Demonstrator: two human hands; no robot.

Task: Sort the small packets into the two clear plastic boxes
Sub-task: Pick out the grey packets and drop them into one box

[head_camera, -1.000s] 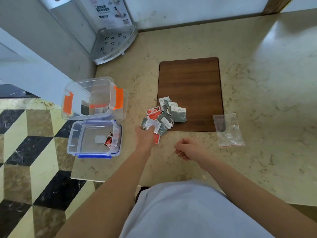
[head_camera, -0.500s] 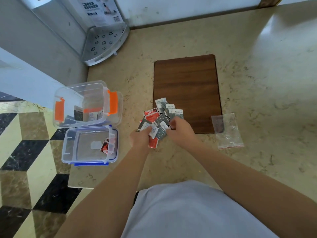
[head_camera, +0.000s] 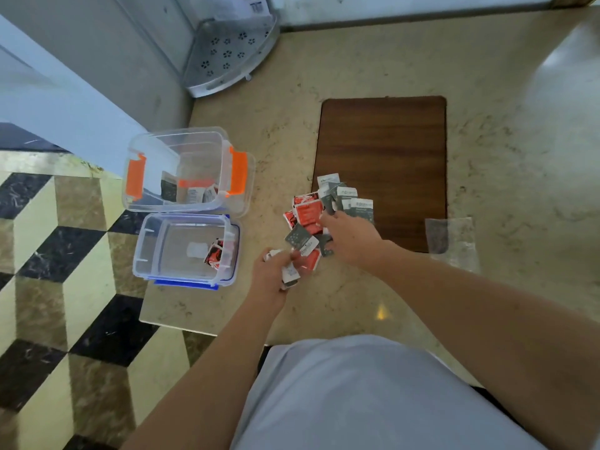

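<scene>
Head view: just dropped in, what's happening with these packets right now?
A person is sorting a pile of packets at the wooden mat's edge. The left hand holds a packet or two in its grip; the right hand rests on the pile. The orange-latched box holds a few grey packets, the blue-latched box a red one. Most remain unsorted.

I see red packets [head_camera: 306, 212] and grey packets [head_camera: 355, 203], a brown mat [head_camera: 383, 141], a beige marbled desk [head_camera: 503, 125], orange box clips [head_camera: 238, 170], and a blue box rim [head_camera: 186, 284].
</scene>
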